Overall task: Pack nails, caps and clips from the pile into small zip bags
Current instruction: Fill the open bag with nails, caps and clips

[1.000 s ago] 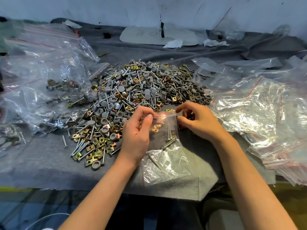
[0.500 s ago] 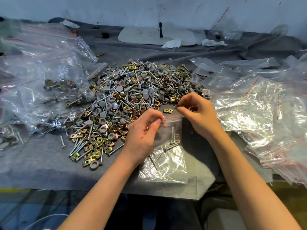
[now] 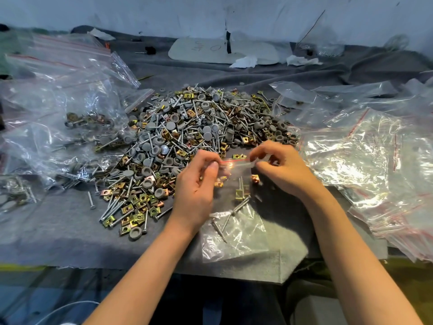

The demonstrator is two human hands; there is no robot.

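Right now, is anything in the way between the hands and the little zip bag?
No, nothing visible. The left hand and the right hand both pinch the small zip bag at its red zip strip, one at each end. The pile lies just beyond it.

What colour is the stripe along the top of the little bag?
Red: a thin red stripe on the clear zip bag, seen best in the head view.
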